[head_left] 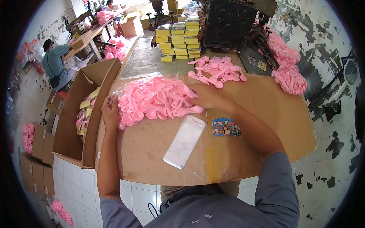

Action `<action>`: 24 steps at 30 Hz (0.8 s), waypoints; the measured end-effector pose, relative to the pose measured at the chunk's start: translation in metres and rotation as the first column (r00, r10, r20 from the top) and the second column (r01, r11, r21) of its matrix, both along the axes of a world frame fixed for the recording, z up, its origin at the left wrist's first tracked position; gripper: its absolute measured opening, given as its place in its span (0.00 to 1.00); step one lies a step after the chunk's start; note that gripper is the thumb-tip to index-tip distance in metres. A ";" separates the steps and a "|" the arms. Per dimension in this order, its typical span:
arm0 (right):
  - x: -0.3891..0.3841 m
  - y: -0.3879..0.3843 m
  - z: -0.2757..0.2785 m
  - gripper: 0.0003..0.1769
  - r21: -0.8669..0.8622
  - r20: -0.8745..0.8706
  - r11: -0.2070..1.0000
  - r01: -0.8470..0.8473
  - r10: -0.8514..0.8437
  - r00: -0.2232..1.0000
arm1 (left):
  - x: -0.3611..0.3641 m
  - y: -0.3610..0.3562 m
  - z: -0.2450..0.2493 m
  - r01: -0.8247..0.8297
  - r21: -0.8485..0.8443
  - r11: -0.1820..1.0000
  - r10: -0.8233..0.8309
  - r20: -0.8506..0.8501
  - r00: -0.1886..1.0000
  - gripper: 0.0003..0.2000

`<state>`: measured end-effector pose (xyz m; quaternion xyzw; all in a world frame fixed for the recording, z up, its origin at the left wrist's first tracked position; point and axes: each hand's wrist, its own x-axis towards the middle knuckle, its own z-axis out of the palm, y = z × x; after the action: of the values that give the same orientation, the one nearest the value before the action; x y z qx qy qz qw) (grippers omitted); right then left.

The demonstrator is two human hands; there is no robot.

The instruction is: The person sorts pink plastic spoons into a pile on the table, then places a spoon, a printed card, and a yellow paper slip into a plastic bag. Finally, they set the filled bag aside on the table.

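A clear plastic bag of pink measuring spoons (154,98) lies on the cardboard-covered table in front of me. My left hand (110,109) grips the bag's left edge, thumb on top. At its right end, my right hand (201,95) is closed on the bag beside several spoon handles, its fingertips partly hidden. Just below the bag lies a stack of clear plastic sleeves (184,142). Blue printed cards (226,127) sit under my right forearm. Beyond my right hand is a loose pile of pink spoons (220,69).
Left of the table stands an open cardboard box (72,125) with packed pieces inside. Stacks of yellow-edged cards (178,40) rise at the back, beside a black cabinet (228,24). More bagged pink spoons (289,78) lie at right. A person (56,62) sits at another table.
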<state>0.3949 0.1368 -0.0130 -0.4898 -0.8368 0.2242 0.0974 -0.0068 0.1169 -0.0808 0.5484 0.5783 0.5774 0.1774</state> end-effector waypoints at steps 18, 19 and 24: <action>0.036 -0.020 -0.008 0.21 0.181 0.037 0.940 -0.290 0.288 0.957 | -0.013 0.012 -0.009 0.238 0.013 0.971 -0.193 0.629 0.753 0.15; 0.036 -0.024 -0.005 0.20 0.164 0.061 0.944 -0.285 0.279 0.958 | -0.015 0.012 -0.009 0.237 0.008 0.972 -0.188 0.636 0.749 0.15; 0.057 -0.010 -0.009 0.16 0.187 -0.062 0.941 -0.281 0.297 0.953 | -0.021 0.016 -0.016 0.212 0.009 0.977 -0.177 0.583 0.793 0.17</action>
<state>0.4519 0.1265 -0.0217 -0.3405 -0.9110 0.1827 0.1437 -0.0278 0.1326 -0.0972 0.3974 0.4533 0.6790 0.4190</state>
